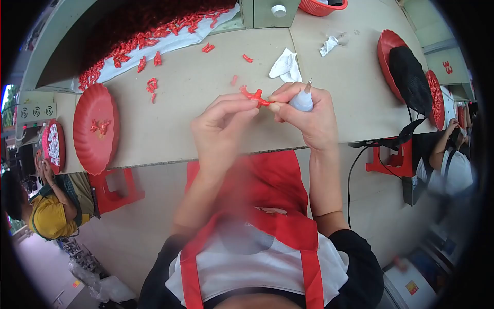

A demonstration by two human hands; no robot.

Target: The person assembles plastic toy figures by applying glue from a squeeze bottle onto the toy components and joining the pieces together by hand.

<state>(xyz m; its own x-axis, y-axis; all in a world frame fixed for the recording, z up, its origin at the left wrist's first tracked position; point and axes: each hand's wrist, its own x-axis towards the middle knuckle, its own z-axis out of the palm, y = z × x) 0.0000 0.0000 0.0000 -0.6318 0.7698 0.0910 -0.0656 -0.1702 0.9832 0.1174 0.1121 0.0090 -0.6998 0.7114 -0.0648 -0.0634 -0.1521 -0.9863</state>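
My left hand (pixel 222 123) pinches a small red moulded piece (pixel 257 96) with limb-like ends, between thumb and fingertips. At the piece's right end, the thumb and forefinger of my right hand (pixel 315 118) close on its tip. Tucked in that same right hand is a pale needle-tipped squeeze bottle (pixel 302 101), its thin tip pointing up and away from me. Just beyond my hands lies a crumpled white tissue (pixel 286 65). Loose red pieces (pixel 151 85) are scattered on the table to the left.
A heap of red pieces (pixel 149 37) lies on white cloth under a cabinet at the far left. Nearer stands a red scalloped tray (pixel 96 149). On the right, a black cloth item (pixel 409 77) rests over a red dish (pixel 387 49). Other people sit at both sides.
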